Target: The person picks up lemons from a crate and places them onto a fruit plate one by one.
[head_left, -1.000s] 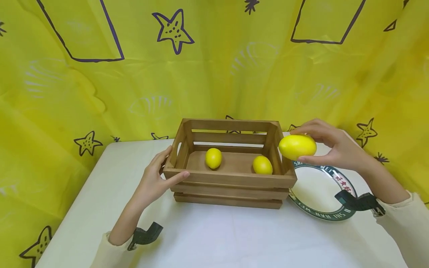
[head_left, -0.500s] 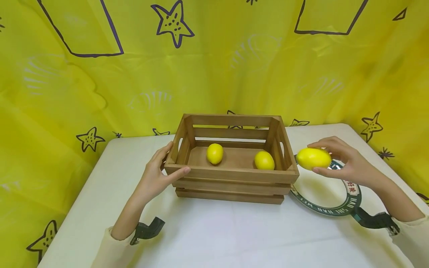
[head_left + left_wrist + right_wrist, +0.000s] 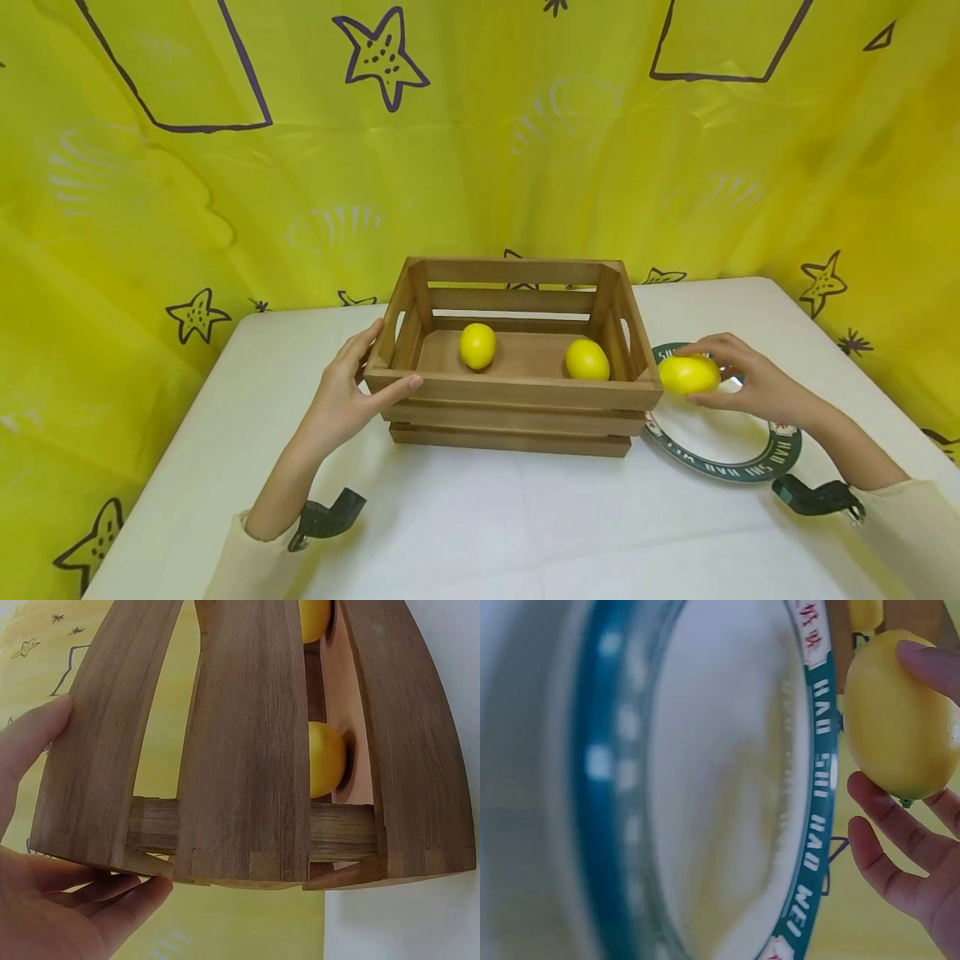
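In the head view, my right hand [image 3: 761, 389] holds a yellow lemon [image 3: 684, 375] between thumb and fingers, above a white plate [image 3: 738, 472] with a green lettered rim. The right wrist view shows the thumb on one side of that lemon [image 3: 896, 712] and fingertips on the other, apart from the plate. My left hand [image 3: 343, 404] grips the front left corner of a slatted wooden crate [image 3: 510, 418], its thumb on the front top slat and its fingers at the end. Two more lemons lie inside the crate, a left lemon [image 3: 477, 346] and a right lemon [image 3: 587, 360].
A white-covered table [image 3: 480, 525] bears the crate and the plate. The plate sits close against the crate's right end. Behind the table hangs a yellow curtain [image 3: 465, 167] with starfish drawings. A dark camera mount [image 3: 326, 517] is strapped to the left wrist; the right has another.
My right hand has carried the lemon from beside the crate's right top edge, first right, then down and slightly left over the plate. The left hand keeps its grip on the crate.
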Motion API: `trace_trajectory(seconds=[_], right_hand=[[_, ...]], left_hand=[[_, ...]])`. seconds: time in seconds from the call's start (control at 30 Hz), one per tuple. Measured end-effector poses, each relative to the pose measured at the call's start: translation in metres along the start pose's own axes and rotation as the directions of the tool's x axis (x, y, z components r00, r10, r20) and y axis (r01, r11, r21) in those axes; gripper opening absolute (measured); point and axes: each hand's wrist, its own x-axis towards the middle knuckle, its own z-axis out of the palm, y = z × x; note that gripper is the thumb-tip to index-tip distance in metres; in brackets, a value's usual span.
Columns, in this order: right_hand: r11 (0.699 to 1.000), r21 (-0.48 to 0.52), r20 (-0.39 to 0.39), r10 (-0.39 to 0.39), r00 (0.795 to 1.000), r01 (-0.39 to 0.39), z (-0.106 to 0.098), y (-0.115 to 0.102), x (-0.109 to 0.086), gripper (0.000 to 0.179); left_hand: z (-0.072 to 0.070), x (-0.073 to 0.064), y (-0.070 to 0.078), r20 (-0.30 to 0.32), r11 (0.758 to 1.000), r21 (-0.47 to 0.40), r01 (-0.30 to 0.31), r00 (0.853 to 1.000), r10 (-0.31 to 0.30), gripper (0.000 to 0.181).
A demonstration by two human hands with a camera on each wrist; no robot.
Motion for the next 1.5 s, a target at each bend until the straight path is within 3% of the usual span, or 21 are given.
trace_trajectory(seconds=[0.23,0.53,0.87,1.13,1.3,1.5], right_hand=[[1.0,0.016,0.03,0.002,1.0,-0.002,0.01,0.011,-0.006,0.057],[0.998,0.042,0.002,0.037,0.999,-0.037,0.012,0.018,-0.007,0.06],[0.996,-0.066,-0.015,0.067,0.998,-0.068,0.001,0.011,0.0,0.065],[1.0,-0.017,-0.065,-0.002,0.998,0.001,-0.004,0.006,0.006,0.064],[0.999,-0.041,-0.062,0.002,0.998,-0.004,-0.01,-0.006,0.011,0.062],[0.998,-0.033,-0.076,-0.053,0.996,0.051,-0.019,-0.022,0.022,0.061]], left_hand=[[0.0,-0.002,-0.002,-0.001,1.0,0.007,0.007,1.0,-0.007,0.088],[0.001,-0.001,-0.001,-0.01,1.0,-0.001,-0.009,1.0,0.009,0.088],[0.001,-0.001,-0.001,-0.01,1.0,-0.01,-0.003,1.0,0.003,0.088],[0.002,0.0,-0.001,-0.006,1.0,-0.009,0.001,1.0,-0.001,0.09],[0.002,0.0,-0.001,-0.004,1.0,-0.007,0.002,1.0,-0.002,0.091],[0.002,0.0,-0.002,-0.001,1.0,-0.008,0.001,1.0,-0.001,0.09]])
